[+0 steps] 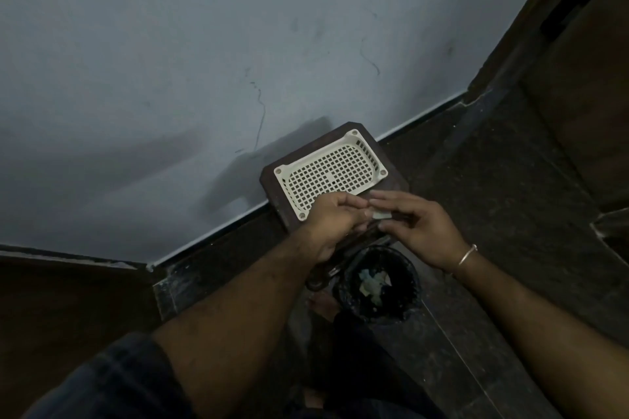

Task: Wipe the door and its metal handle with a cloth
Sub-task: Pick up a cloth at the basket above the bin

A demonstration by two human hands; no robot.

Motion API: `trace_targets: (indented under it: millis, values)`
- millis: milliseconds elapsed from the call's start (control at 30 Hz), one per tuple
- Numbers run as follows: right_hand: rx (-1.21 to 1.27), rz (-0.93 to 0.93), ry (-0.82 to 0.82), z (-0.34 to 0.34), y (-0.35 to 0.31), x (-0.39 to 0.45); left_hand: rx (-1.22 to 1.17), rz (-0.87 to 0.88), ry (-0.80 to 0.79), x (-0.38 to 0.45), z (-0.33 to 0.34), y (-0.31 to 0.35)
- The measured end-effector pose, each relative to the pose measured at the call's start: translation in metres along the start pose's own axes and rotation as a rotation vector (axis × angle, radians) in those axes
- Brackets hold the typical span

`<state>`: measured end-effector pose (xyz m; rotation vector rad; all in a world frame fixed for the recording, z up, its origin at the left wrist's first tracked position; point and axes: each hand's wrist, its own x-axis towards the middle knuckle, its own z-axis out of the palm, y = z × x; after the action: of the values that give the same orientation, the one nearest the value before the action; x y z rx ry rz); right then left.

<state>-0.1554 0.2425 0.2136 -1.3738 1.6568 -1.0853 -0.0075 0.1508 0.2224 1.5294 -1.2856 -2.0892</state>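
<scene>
Dim home corner, scuffed wall (204,44), waste bin (376,286)

My head view is dim and bluish-grey, with little contrast. The grey wall (170,44) is the brightest area and carries soft, wide shadows at lower left and beside the white perforated basket (332,171), which stands out palest of all. The floor (493,214) and the door frame (551,3) at upper right sink into near black, grainy and without detail. I see no glare. Straight lines bow towards the edges from the wide lens. Both hands, my left hand (335,218) and right hand (420,226), look slightly soft, and the sleeve (112,381) at the bottom is blurred.
</scene>
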Motion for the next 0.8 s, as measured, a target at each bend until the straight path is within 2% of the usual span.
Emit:
trace_targets:
  millis: [167, 533, 667, 800]
  values:
    - [-0.062, 0.001, 0.13, -0.002, 0.002, -0.012, 0.132, 0.03, -0.039, -0.012, 0.007, -0.005]
    - [0.14, 0.186, 0.071, -0.014, 0.002, -0.028, 0.362, 0.177, -0.048, -0.026, 0.017, -0.002]
    - [0.164, 0.157, 0.052, -0.014, -0.004, -0.03, 0.286, 0.149, -0.034, -0.025, 0.017, -0.005]
    - [0.301, 0.175, 0.055, -0.004, -0.015, -0.018, 0.116, 0.141, -0.009, -0.028, -0.001, -0.004]
